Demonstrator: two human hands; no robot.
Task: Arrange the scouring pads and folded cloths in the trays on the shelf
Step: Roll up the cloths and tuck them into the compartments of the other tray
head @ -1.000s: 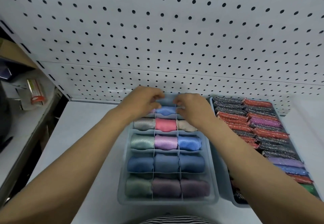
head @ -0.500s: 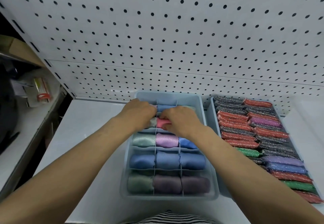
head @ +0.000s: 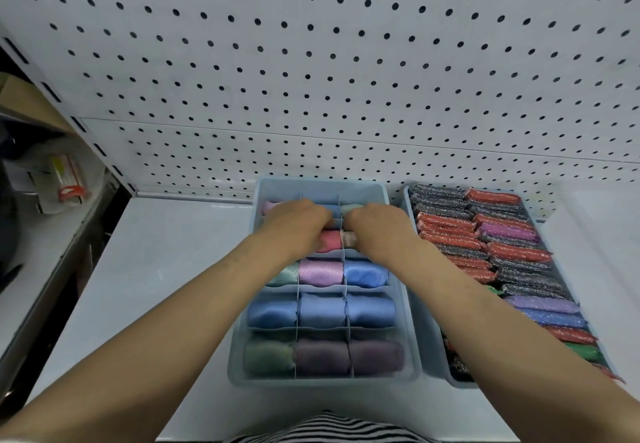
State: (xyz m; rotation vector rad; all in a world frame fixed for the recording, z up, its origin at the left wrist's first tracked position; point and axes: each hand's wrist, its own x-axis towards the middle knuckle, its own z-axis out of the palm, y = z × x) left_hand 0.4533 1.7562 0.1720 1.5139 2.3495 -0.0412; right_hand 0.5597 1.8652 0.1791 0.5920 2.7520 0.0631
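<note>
Shelf (head: 156, 269): left hand (head: 298, 226), right hand (head: 379, 227) pinch cloths (head: 329, 241) (tray (head: 322, 381)).

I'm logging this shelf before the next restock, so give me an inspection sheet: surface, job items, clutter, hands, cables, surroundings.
Surface: white shelf carrying two blue trays side by side.
Job's things: divided tray with one folded cloth per visible compartment; open tray packed with rows of scouring pads.
Clutter: packaged goods on the neighbouring shelf at left.
Hands: left hand curled on the pink cloth; right hand on the beige cloth.
Cables: nothing seen.
Surroundings: pegboard behind; striped garment at the bottom edge.
</note>
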